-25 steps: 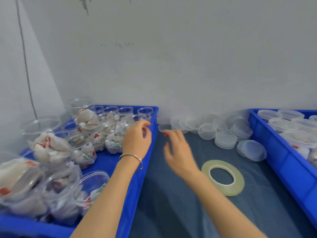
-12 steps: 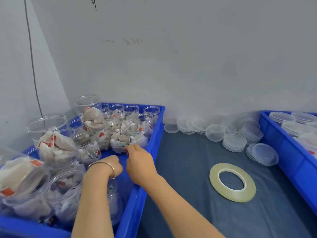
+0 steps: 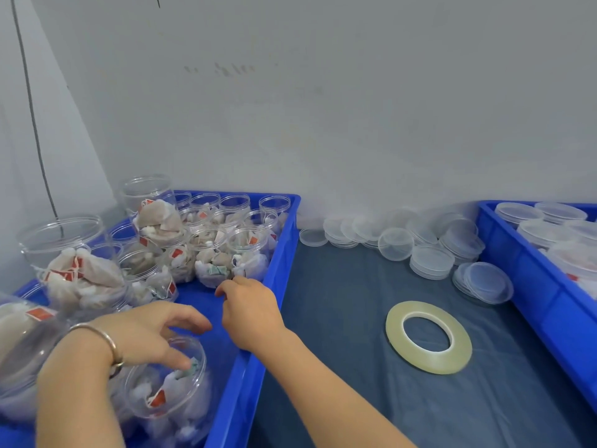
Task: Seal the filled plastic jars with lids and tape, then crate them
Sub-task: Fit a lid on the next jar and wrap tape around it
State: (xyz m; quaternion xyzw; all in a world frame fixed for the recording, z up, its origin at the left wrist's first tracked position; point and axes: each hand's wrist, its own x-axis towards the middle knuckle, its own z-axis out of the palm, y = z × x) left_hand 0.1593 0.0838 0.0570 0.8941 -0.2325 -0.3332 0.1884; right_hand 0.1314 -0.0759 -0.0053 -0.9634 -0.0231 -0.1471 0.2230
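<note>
Reaching into the blue crate (image 3: 255, 367) at 9 o'clock of the scene, both hands are over the filled jars. The left hand (image 3: 145, 331), with a thin bracelet (image 3: 108, 342) on the wrist, has its fingers spread and loosely curved above a tilted open jar (image 3: 168, 379) at 7 o'clock; the thumb tip is at the mouth of this jar, touching a small greenish packet inside, and the hand does not grip anything. The right hand (image 3: 250, 310) is near the middle of the crate, its fingers curled inward and the fingertips close to the bottom of a standing jar (image 3: 248, 257) at 12 o'clock from it; I cannot tell if they pinch something. More filled jars without lids stand in rows toward 11 o'clock, with white sachets and red tags inside. On the dark blue table cover (image 3: 355, 367) a ring of clear tape (image 3: 428, 337) lies flat at 3 o'clock from the right hand, well apart from it. Stacks of clear lids (image 3: 429, 261) lie along the wall at 1 o'clock. A second blue crate (image 3: 533, 286) at 3 o'clock holds jars with lids on
</note>
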